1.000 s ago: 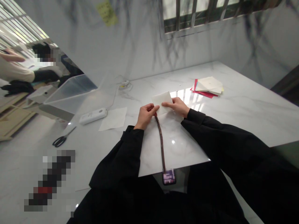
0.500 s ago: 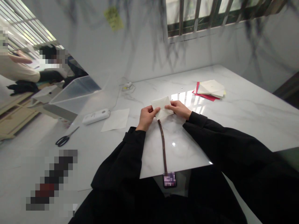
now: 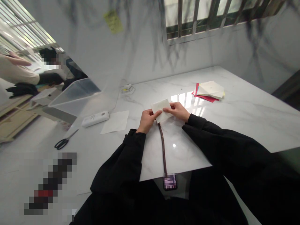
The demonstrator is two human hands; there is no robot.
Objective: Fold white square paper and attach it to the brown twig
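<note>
A small pale sheet of paper (image 3: 161, 107) is held up between my two hands over the marbled table. My left hand (image 3: 147, 120) pinches its left side, thumb on the near face. On the right side, my right hand (image 3: 179, 111) grips it with the thumb near the other thumb. The fingers behind the paper are partly hidden. Just below the paper's lower edge begins a thin brown stick (image 3: 163, 147), which lies on the table and runs toward me to the front edge. Whether the stick touches the paper I cannot tell.
Left of my hands lie a white paper sheet (image 3: 115, 122), a white power strip (image 3: 95, 119) and black-handled scissors (image 3: 63, 142). A stack of coloured papers (image 3: 209, 90) rests at the back right. A clear plastic bin (image 3: 75, 97) stands at left, with people beyond it.
My right hand has shifted slightly left along the paper, and the thumbs are closer together. The whole view has moved a little; the stick stays put.
</note>
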